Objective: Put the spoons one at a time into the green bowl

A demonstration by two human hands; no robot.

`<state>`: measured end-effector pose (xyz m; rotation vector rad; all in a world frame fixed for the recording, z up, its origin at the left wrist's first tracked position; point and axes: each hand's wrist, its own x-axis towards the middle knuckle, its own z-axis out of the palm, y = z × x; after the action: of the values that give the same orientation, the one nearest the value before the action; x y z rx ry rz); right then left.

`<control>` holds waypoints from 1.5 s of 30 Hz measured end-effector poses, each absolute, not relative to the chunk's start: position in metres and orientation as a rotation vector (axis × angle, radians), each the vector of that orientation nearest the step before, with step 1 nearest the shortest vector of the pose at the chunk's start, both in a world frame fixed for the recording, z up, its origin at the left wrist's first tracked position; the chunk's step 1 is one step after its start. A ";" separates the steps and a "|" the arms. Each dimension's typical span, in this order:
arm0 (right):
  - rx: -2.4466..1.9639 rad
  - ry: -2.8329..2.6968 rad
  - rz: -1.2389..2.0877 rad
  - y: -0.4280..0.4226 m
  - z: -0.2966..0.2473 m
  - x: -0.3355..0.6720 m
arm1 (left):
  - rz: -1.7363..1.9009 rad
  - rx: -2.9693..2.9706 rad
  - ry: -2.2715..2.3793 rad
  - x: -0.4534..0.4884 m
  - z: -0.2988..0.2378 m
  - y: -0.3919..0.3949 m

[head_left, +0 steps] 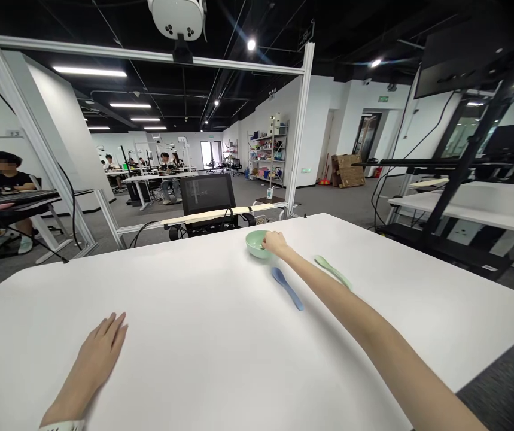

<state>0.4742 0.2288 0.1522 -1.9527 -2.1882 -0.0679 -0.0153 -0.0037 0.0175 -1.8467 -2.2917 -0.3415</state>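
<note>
My right hand (276, 242) reaches far across the white table (185, 335), its fingers closed on the right rim of a light green bowl (257, 245). The bowl stands upright near the far edge; the hand covers part of its right side. Just below the bowl lies a blue spoon (289, 290), its handle pointing towards me. A pale green spoon (332, 271) rests to the right, with the end of its handle close to my forearm. On the left part of the table, my left hand (102, 347) lies flat, fingers stretched out and holding nothing.
Behind the table's far edge are a black office chair (208, 194) and a metal frame (300, 126). A desk with black supports (445, 206) is at the right. One person (9, 176) sits at the far left, and several others are in the background.
</note>
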 end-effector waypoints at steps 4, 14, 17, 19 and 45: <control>-1.909 -2.146 -0.085 0.222 0.158 0.492 | -0.358 -1.839 -2.278 -0.017 0.016 -0.003; -1.531 -2.079 0.030 0.162 0.097 0.581 | -0.404 -1.825 -2.233 -0.019 0.012 -0.001; -1.485 -2.141 0.116 0.148 0.068 0.596 | -0.393 -1.849 -2.263 -0.017 0.015 -0.001; -1.471 -2.160 0.167 0.144 0.054 0.602 | -0.386 -1.858 -2.289 -0.017 0.015 -0.001; -1.757 -2.268 -0.021 0.210 0.163 0.517 | -0.420 -1.835 -2.266 -0.022 0.009 0.000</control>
<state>0.5172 0.2101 0.1635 -1.7565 -2.2679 -0.0213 -0.0216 -0.0004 0.0093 -1.8348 -2.2656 -0.4204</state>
